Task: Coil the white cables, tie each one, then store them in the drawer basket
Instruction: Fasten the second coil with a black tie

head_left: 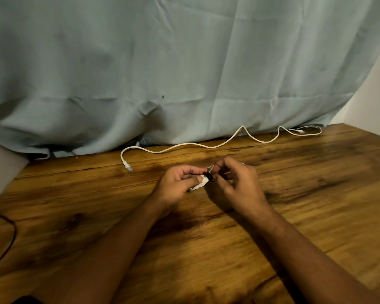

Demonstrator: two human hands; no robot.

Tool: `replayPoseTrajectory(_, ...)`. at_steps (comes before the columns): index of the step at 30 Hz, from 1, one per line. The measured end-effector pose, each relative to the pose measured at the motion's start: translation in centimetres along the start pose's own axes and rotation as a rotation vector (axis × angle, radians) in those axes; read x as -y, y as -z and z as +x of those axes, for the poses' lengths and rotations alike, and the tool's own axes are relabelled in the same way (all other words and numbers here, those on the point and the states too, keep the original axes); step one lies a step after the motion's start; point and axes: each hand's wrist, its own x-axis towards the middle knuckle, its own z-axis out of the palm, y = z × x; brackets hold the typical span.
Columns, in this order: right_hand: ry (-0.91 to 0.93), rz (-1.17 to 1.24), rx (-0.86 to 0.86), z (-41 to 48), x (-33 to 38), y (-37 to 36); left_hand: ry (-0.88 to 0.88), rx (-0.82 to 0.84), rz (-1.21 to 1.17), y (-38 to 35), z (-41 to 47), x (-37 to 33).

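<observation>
Item one: coiled white cable [199, 184], a small bundle, gripped in my left hand [177, 183] with fingers curled round it. My right hand [236, 183] pinches the black tie [207, 175] at the bundle's end, touching my left thumb. Item two: loose white cable [206, 146], uncoiled, lying on the wooden table [294, 216] beyond both hands, along the pale curtain [162, 62].

Pale blue curtain [184, 62] hangs behind a wooden table [294, 205], dimly lit.

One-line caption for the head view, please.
Left hand holds a coiled white cable while the right hand works a black tie on it; a second white cable lies uncoiled on the table.
</observation>
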Motion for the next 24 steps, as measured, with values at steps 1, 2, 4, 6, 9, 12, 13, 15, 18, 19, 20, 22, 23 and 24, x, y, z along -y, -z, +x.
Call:
replayPoseTrajectory(1, -0.009, 0.020, 0.000, 0.0, -0.1, 0.0, -0.001, -0.004, -0.001, 0.0, 0.1, 0.0)
replayPoseTrajectory(2, -0.016, 0.038, -0.001, 0.0, -0.2, -0.1, -0.002, -0.007, -0.002, 0.0, 0.1, 0.1)
replayPoseTrajectory(4, -0.034, 0.067, -0.008, 0.0, -0.4, -0.3, -0.003, -0.009, 0.000, 0.0, 0.1, 0.1)
replayPoseTrajectory(6, -0.048, 0.083, -0.022, -0.1, -0.6, -0.4, -0.005, -0.008, 0.001, 0.0, 0.1, 0.1)
replayPoseTrajectory(9, -0.060, 0.089, -0.019, -0.1, -0.6, -0.5, -0.009, -0.019, 0.004, 0.1, 0.1, 0.2)
replayPoseTrajectory(12, -0.041, 0.082, -0.022, -0.1, -0.6, -0.6, -0.017, -0.027, -0.005, 0.0, 0.0, 0.2)
replayPoseTrajectory(13, -0.031, 0.074, -0.033, -0.1, -0.6, -0.7, -0.020, -0.030, -0.010, -0.1, 0.0, 0.1)
replayPoseTrajectory(15, -0.031, 0.071, -0.058, -0.1, -0.6, -0.7, -0.024, -0.041, -0.034, -0.1, 0.0, 0.0)
replayPoseTrajectory(18, -0.118, 0.127, -0.058, -0.1, -0.9, -0.9, -0.027, -0.052, -0.057, -0.1, 0.0, -0.1)
replayPoseTrajectory(19, -0.142, 0.142, -0.056, -0.2, -1.0, -1.0, -0.028, -0.055, -0.058, -0.2, 0.0, -0.1)
replayPoseTrajectory(20, -0.158, 0.156, -0.054, -0.2, -1.0, -1.2, -0.029, -0.059, -0.060, -0.2, 0.0, -0.1)
replayPoseTrajectory(22, -0.175, 0.183, -0.048, -0.3, -1.0, -1.5, -0.027, -0.064, -0.074, -0.2, 0.1, 0.0)
replayPoseTrajectory(23, -0.182, 0.192, -0.042, -0.2, -0.9, -1.6, -0.027, -0.065, -0.081, -0.2, 0.1, 0.0)
replayPoseTrajectory(24, -0.185, 0.194, -0.038, -0.3, -0.7, -1.6, -0.026, -0.066, -0.085, -0.2, 0.1, 0.0)
